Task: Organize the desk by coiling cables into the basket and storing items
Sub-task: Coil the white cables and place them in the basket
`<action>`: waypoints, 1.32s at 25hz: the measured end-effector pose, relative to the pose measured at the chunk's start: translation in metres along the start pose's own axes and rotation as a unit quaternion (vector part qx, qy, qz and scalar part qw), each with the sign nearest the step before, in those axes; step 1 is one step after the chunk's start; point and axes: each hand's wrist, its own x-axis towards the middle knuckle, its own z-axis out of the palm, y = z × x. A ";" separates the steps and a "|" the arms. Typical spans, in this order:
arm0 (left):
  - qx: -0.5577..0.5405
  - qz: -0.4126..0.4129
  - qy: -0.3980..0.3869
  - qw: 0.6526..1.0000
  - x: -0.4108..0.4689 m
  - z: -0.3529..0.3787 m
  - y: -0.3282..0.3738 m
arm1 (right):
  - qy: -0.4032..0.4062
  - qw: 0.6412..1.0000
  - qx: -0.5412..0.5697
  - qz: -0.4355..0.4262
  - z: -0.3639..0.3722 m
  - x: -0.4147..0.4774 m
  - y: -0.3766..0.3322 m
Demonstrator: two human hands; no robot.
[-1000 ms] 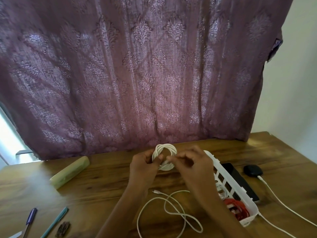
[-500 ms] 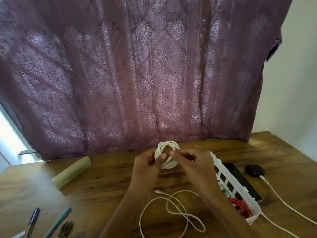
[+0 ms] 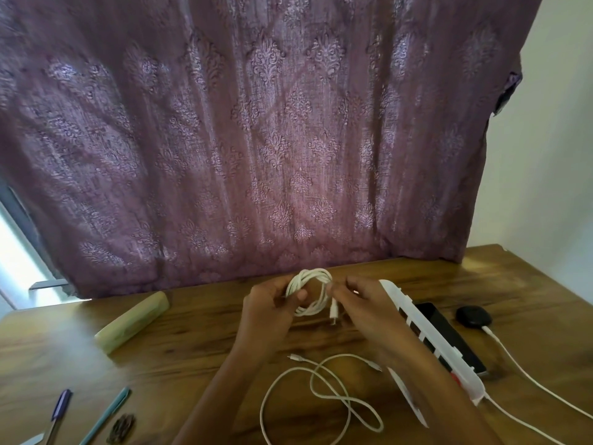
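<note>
A coiled white cable (image 3: 313, 290) is held up over the wooden desk (image 3: 179, 354). My left hand (image 3: 269, 311) grips the coil's left side, thumb across the strands. My right hand (image 3: 362, 308) pinches the cable's free end, whose plug hangs down at the coil's right. A second white cable (image 3: 324, 393) lies loose in loops on the desk in front of my arms. The white slotted basket (image 3: 426, 332) stands just right of my right hand, with something red inside, mostly hidden by my arm.
A black phone (image 3: 449, 335) lies right of the basket. Further right is a black puck charger (image 3: 473, 316) with its white cord. A pale green case (image 3: 131, 321) lies at left. Pens (image 3: 61, 409) and a small dark clip lie at the front left. A purple curtain hangs behind.
The coil has been turned and opened into a wider loop between my hands. The free end with its plug now hangs down from my right fingers.
</note>
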 end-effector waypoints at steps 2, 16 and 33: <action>-0.097 -0.061 -0.013 0.993 -0.001 -0.001 -0.001 | 0.010 0.996 -0.060 -0.064 -0.003 0.002 0.002; -0.332 -0.147 -0.031 0.931 -0.003 0.008 -0.005 | 0.222 0.972 0.036 -0.064 0.016 -0.007 0.025; -0.202 -0.204 -0.152 0.946 0.017 0.107 -0.046 | 0.060 0.991 -0.023 0.118 -0.098 -0.002 0.059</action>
